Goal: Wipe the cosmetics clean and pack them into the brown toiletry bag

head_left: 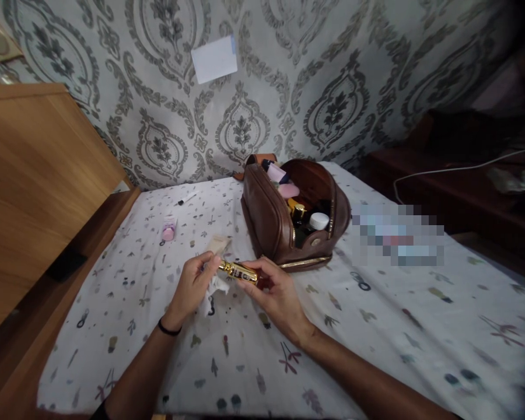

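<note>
1. Object in hand. The gold bottle lies sideways above the patterned sheet, just in front of the brown bag.
2. Left hand. Thumb and forefinger are nearly closed, pinching the bottle's narrow end.
3. Right hand. Fingers curl round the broad end, thumb below; the label faces upward, too small to read.
4. Stage reached. The bag is unzipped and part-filled: a white-lidded jar, a pink item and a gold-topped container show inside. The bottle is outside it; whether its narrow end is loosened cannot be told.
5. Outside the bag. A pale tube lies just beyond the left fingertips; a pink-capped container and a dark-tipped stick lie farther off.
6. Obstructions. A crumpled white tissue sits beneath the bottle, close to the left hand; the bag's front edge crowds the right. A pixelated patch hides whatever lies right of the bag.
7. Surroundings. A wooden cabinet bounds the left side.
</note>
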Available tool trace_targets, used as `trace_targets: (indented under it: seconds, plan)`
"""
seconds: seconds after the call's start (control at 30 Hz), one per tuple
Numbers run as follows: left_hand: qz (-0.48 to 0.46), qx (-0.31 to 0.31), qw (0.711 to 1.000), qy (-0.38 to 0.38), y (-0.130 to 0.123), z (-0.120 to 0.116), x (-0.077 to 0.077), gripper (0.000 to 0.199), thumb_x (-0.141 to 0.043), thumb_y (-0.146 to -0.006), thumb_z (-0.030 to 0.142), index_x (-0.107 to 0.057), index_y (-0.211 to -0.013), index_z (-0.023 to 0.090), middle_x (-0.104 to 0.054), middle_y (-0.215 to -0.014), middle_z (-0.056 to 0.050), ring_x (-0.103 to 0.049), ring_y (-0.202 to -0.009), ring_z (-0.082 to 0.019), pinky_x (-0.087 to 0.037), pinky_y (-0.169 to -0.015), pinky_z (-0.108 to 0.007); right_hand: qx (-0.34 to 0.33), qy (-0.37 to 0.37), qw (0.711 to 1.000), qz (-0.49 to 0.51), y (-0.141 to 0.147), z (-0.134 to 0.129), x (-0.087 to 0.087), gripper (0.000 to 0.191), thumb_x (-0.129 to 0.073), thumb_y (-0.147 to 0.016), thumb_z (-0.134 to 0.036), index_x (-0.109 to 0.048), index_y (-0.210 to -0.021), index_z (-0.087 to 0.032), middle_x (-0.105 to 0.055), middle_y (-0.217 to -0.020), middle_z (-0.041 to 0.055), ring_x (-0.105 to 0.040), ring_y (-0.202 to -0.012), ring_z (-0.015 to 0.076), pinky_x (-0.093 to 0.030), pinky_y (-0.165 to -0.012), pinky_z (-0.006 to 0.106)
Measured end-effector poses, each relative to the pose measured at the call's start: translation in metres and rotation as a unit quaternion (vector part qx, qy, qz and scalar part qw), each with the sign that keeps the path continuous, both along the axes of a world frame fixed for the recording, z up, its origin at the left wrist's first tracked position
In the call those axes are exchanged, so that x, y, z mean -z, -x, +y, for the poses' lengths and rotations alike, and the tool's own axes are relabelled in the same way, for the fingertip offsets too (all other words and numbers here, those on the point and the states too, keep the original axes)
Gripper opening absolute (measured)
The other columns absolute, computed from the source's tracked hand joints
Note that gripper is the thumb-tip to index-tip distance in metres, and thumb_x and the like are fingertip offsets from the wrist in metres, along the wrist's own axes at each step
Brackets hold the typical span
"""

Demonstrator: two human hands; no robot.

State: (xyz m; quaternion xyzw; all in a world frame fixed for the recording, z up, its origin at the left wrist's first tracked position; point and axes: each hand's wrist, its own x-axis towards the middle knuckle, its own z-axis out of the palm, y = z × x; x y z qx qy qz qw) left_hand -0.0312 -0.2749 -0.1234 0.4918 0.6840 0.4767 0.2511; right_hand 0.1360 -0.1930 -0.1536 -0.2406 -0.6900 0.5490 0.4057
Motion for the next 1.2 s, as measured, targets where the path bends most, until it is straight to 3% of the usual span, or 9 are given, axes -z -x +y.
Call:
trace_targets:
  seconds: [0.27, 0.47, 0.57, 0.63, 0.7, 0.8, 0.9, 1.03, 1.2]
  plan:
    - [-0.015, -0.023, 1.000, 0.004, -0.004, 0.000, 0.001, 0.052, -0.045, -0.090, 0.064, -0.037, -0.062, 0.022, -0.028, -0.057, 0.006, -0.029, -0.054, -0.010, -0.024, -0.052, -0.025, 0.005, -0.006, 1.000, 0.000, 0.000, 0.000, 0.002, 0.021, -0.073, -0.080, -0.036, -0.069, -0.095, -0.022, -0.064, -0.086, 0.0031, -0.057, -0.068, 0.0154, -0.048, -0.058, 0.026]
    - [-0.026, -0.005, 1.000, 0.006, -0.003, -0.001, -0.004, 0.046, -0.049, -0.092, 0.056, -0.042, -0.065, 0.021, -0.034, -0.058, 0.006, -0.033, -0.054, -0.010, -0.027, -0.052, -0.024, 0.004, 0.019, 1.000, -0.004, 0.000, 0.000, -0.002, 0.024, -0.074, -0.077, -0.040, -0.070, -0.093, -0.022, -0.064, -0.084, 0.0031, -0.058, -0.069, 0.0165, -0.047, -0.058, 0.026]
    - [-0.027, 0.030, 0.999, -0.006, -0.003, -0.004, -0.014, 0.027, -0.056, -0.091, 0.048, -0.060, -0.089, 0.021, -0.054, -0.075, 0.003, -0.048, -0.068, -0.013, -0.037, -0.061, -0.023, -0.040, 0.095, 0.995, 0.000, 0.000, 0.001, -0.004, 0.030, -0.071, -0.079, -0.049, -0.068, -0.090, -0.021, -0.062, -0.072, 0.0004, -0.055, -0.061, 0.0148, -0.046, -0.055, 0.027]
    - [-0.034, 0.047, 0.998, -0.009, -0.003, -0.005, -0.019, 0.033, -0.060, -0.089, 0.045, -0.060, -0.114, 0.023, -0.062, -0.091, -0.001, -0.056, -0.083, -0.016, -0.042, -0.071, -0.025, -0.058, 0.130, 0.990, 0.002, 0.001, 0.002, -0.005, 0.035, -0.070, -0.079, -0.055, -0.067, -0.087, -0.020, -0.058, -0.065, -0.0017, -0.051, -0.054, 0.0132, -0.043, -0.051, 0.026]
    - [-0.048, 0.047, 0.998, -0.008, -0.003, -0.006, -0.019, 0.043, -0.063, -0.087, 0.044, -0.055, -0.124, 0.025, -0.064, -0.096, -0.002, -0.057, -0.087, -0.017, -0.043, -0.073, -0.026, -0.051, 0.132, 0.990, 0.005, 0.002, 0.002, -0.005, 0.037, -0.072, -0.077, -0.056, -0.067, -0.085, -0.020, -0.056, -0.064, -0.0023, -0.049, -0.054, 0.0126, -0.041, -0.050, 0.025]
    - [-0.030, 0.025, 0.999, -0.023, -0.001, -0.004, -0.012, 0.025, -0.058, -0.090, 0.045, -0.057, -0.101, 0.023, -0.056, -0.079, 0.002, -0.049, -0.072, -0.014, -0.038, -0.066, -0.025, -0.040, 0.128, 0.991, 0.014, 0.002, 0.002, -0.004, 0.037, -0.075, -0.074, -0.055, -0.068, -0.086, -0.020, -0.058, -0.067, -0.0014, -0.049, -0.057, 0.0130, -0.041, -0.051, 0.025]
    - [0.009, 0.017, 0.999, -0.026, 0.001, -0.003, -0.008, 0.032, -0.049, -0.096, 0.045, -0.048, -0.075, 0.021, -0.038, -0.066, 0.005, -0.036, -0.061, -0.012, -0.031, -0.059, -0.025, -0.048, 0.132, 0.990, 0.003, 0.001, 0.001, -0.005, 0.041, -0.075, -0.073, -0.058, -0.068, -0.086, -0.020, -0.060, -0.067, -0.0011, -0.051, -0.058, 0.0133, -0.041, -0.052, 0.025]
    - [0.022, 0.054, 0.998, -0.027, 0.002, -0.004, -0.013, 0.021, -0.051, -0.095, 0.041, -0.057, -0.090, 0.021, -0.052, -0.078, 0.002, -0.047, -0.074, -0.014, -0.036, -0.069, -0.025, -0.103, 0.180, 0.978, -0.014, 0.001, 0.003, -0.005, 0.051, -0.064, -0.078, -0.070, -0.062, -0.071, -0.019, -0.051, -0.051, -0.0041, -0.046, -0.046, 0.0109, -0.035, -0.047, 0.025]
    - [0.015, 0.047, 0.998, -0.029, 0.001, -0.005, -0.017, 0.018, -0.053, -0.094, 0.037, -0.059, -0.096, 0.021, -0.058, -0.086, 0.001, -0.053, -0.082, -0.015, -0.039, -0.075, -0.025, -0.119, 0.212, 0.970, 0.002, 0.003, 0.005, -0.004, 0.056, -0.065, -0.074, -0.074, -0.060, -0.068, -0.018, -0.052, -0.052, -0.0047, -0.047, -0.043, 0.0088, -0.032, -0.044, 0.023]
